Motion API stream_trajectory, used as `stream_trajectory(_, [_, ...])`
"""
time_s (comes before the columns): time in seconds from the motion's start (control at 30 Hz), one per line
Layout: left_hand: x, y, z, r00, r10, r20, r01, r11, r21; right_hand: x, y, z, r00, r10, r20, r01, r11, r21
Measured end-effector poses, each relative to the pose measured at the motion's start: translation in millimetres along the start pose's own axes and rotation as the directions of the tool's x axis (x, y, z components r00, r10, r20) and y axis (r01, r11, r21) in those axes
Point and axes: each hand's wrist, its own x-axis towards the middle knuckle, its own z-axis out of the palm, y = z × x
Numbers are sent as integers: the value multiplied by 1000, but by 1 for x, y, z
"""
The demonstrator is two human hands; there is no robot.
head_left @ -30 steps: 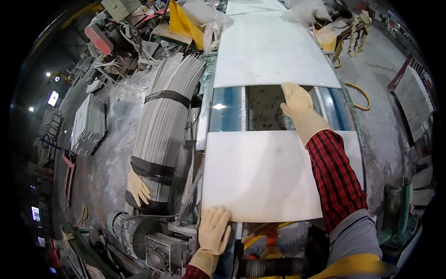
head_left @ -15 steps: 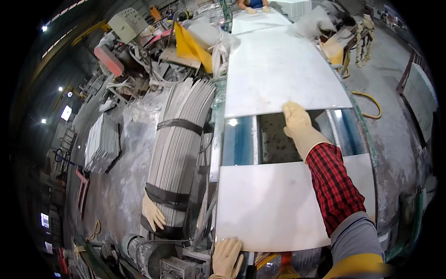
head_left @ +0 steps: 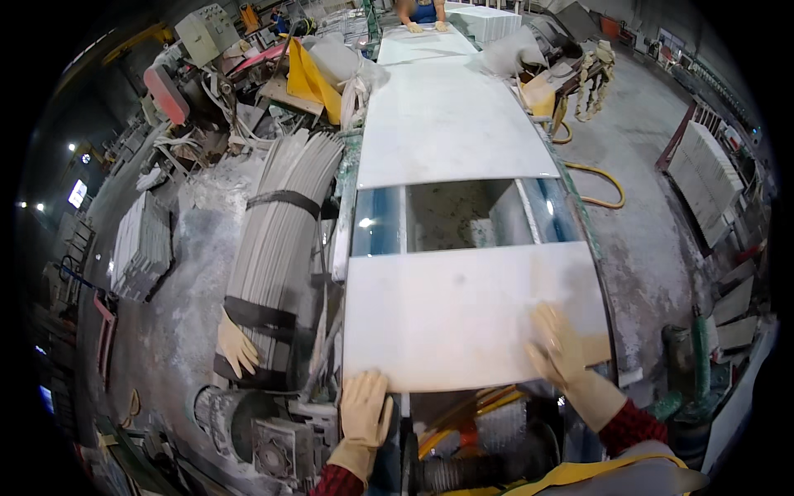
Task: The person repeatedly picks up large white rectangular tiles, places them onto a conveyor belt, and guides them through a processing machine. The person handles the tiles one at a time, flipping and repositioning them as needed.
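A white stone slab (head_left: 463, 318) lies across the near part of a conveyor-like bed. My left hand (head_left: 362, 417), in a cream rubber glove, touches the slab's near left corner with its fingers stretched out and the thumb apart. Over the right part of the same slab is my gloved right hand (head_left: 566, 355), slightly blurred, its fingers extended and holding nothing. Farther along the bed lies a second white slab (head_left: 455, 124). Between the two slabs a gap shows blue rollers (head_left: 376, 223) and a dark opening (head_left: 459, 217).
A strapped bundle of grey strips (head_left: 277, 223) stands left of the bed, with a loose cream glove (head_left: 238, 347) on it. A motor (head_left: 223, 417) sits below. A co-worker's hands (head_left: 426, 28) rest at the far end. On the right floor lies a yellow hose (head_left: 608, 190).
My right hand has drawn back from the far slab's near edge to the near slab. The whole view has shifted, and my left hand stays at the near slab's corner.
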Motion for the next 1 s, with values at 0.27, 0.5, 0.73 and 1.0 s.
stream_trajectory(0.27, [-8,11,2,995,67,-71,-61,995,76,-152,-34,-39,990,142,18,-134,965,-227])
stream_trajectory(0.5, [-48,41,-5,989,142,-50,-135,984,116,-163,-34,-39,989,144,22,-136,968,-211])
stream_trajectory(0.73, [-69,41,0,990,138,-15,-133,975,176,-156,-57,-46,974,224,33,-202,926,-319])
stream_trajectory(1.0, [-68,46,-7,991,135,15,-136,983,127,-156,-60,-51,947,300,118,-246,909,-335])
